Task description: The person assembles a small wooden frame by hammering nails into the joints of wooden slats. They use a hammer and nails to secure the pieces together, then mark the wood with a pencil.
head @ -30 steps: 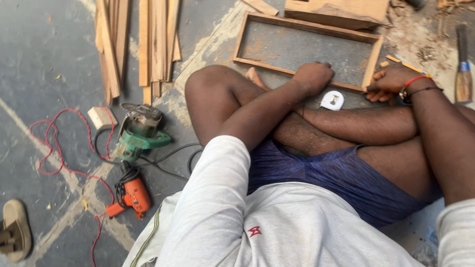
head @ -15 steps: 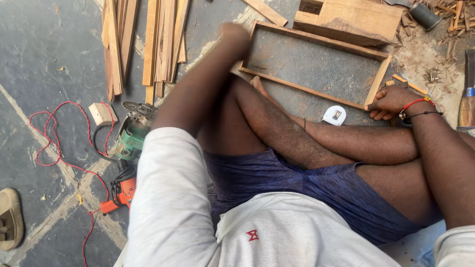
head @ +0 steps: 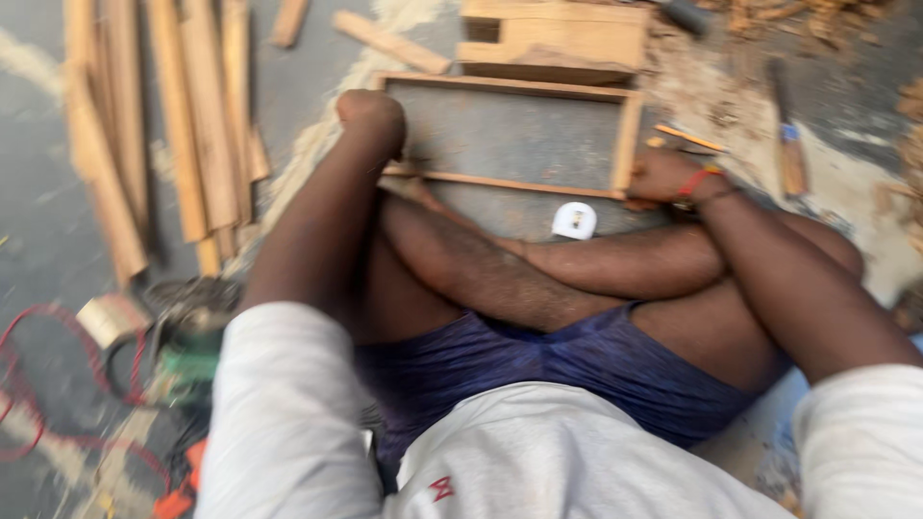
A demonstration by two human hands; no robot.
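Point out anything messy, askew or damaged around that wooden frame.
Wood shavings and sawdust litter the floor beyond the wooden frame. Offcut strips lie at odd angles nearby. The frame itself looks square and intact.

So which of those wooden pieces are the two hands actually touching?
The shallow rectangular wooden frame lying flat on the floor: the left hand rests at its left end, the right hand at its right corner. The loose slats and the wooden block lie untouched.

Rect. wooden frame [head: 626, 125] flat on floor, open centre, hands at both ends.
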